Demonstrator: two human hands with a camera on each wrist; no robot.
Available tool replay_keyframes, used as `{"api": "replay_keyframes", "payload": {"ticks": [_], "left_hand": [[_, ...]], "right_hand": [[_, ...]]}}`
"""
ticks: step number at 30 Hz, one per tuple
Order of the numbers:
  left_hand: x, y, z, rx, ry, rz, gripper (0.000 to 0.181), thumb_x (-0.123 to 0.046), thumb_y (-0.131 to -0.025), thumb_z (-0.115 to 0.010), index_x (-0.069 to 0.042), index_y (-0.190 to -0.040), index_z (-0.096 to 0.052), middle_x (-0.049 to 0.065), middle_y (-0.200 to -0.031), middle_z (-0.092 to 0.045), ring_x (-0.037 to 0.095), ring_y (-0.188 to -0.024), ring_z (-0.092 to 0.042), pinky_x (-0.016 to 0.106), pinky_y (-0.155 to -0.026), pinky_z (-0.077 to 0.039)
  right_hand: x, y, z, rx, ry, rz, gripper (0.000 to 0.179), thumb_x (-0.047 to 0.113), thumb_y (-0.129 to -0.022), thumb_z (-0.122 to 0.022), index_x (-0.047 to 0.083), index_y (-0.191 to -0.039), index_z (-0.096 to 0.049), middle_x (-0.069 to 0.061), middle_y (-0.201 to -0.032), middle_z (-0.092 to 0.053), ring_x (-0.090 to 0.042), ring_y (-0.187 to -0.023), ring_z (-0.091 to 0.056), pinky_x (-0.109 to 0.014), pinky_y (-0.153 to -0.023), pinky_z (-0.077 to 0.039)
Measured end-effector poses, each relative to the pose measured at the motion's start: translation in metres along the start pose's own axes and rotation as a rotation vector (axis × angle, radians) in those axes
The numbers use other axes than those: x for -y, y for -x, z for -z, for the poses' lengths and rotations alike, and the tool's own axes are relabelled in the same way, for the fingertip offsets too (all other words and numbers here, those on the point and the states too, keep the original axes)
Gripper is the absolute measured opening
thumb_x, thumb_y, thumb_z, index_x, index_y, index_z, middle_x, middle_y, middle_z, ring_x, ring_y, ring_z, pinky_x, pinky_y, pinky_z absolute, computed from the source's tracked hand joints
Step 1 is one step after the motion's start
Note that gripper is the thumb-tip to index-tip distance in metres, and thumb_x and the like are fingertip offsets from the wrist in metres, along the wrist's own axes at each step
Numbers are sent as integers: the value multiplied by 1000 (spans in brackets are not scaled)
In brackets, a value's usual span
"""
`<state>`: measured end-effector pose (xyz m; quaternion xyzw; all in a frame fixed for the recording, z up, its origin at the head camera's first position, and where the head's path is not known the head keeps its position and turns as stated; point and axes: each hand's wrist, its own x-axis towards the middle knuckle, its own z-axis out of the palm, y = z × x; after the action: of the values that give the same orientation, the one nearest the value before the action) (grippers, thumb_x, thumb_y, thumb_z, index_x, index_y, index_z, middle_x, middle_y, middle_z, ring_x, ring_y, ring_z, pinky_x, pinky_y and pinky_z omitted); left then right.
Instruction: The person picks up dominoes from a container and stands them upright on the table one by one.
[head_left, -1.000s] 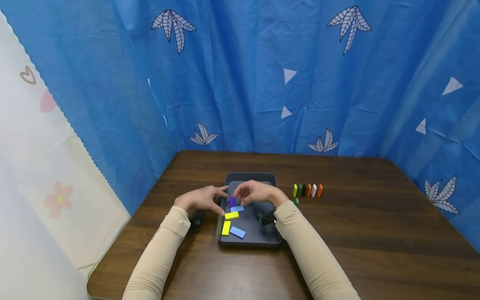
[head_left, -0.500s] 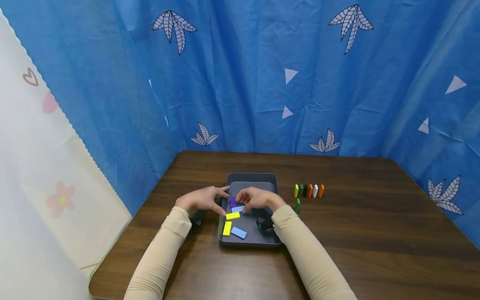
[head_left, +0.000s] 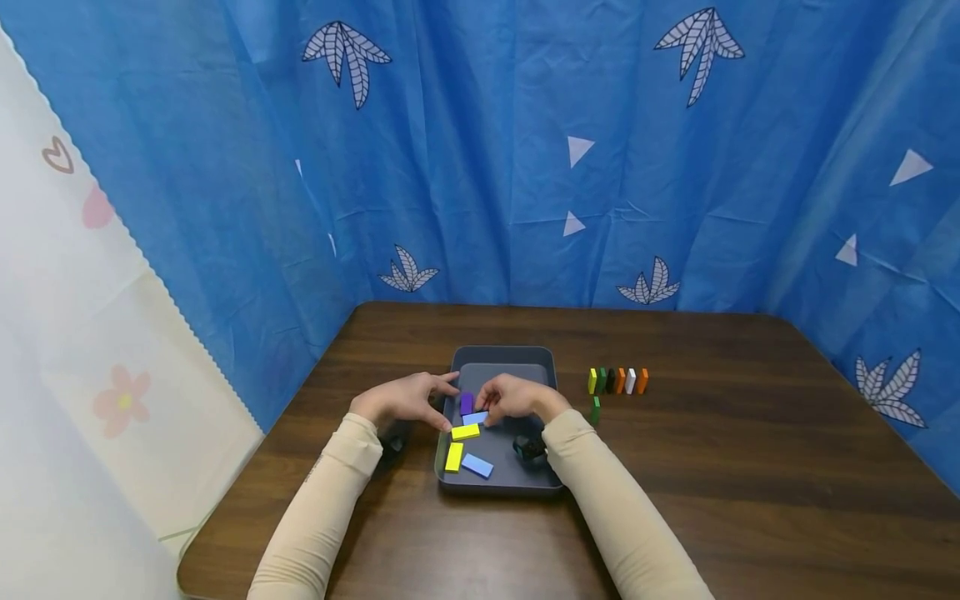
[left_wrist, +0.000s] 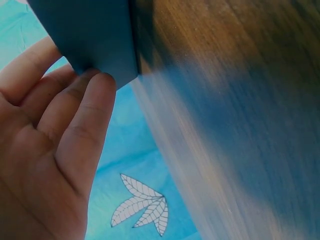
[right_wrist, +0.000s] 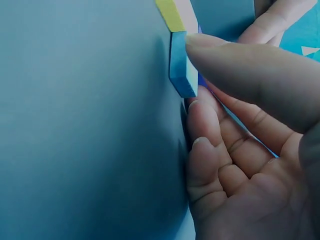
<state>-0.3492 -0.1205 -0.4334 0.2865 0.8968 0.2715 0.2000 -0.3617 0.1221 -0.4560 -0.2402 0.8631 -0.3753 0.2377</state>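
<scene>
My left hand holds the left wall of a dark grey tray. Its thumb and forefinger lie over the rim; in the left wrist view the other fingers rest against the tray's outer side. Inside the tray, my right hand pinches a light blue domino block between thumb and fingers, low by the tray floor. A purple block stands just beyond it, and a yellow block lies against its near side. Another yellow block and another light blue block lie nearer me.
Right of the tray, a row of upright blocks, among them a white block and an orange block, stands on the brown wooden table. A lone green block stands before them, close to my right sleeve. Blue curtains hang behind.
My right hand has lowered and drawn slightly right, its fingers now closing on the light blue block. The purple block and lone green block show more fully. My left hand stays put.
</scene>
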Motion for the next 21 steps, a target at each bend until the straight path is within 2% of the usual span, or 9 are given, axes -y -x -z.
{"api": "replay_keyframes", "payload": {"ticks": [21], "left_hand": [[1, 0, 1, 1, -2, -6, 70, -33, -82, -83, -7, -142, -57, 8, -167, -24, 37, -153, -22, 60, -119, -28]], "right_hand": [[2, -2, -1, -10, 113, 7, 15, 3, -83, -79, 7, -94, -71, -2, -89, -62, -15, -80, -53, -23, -70, -46]]}}
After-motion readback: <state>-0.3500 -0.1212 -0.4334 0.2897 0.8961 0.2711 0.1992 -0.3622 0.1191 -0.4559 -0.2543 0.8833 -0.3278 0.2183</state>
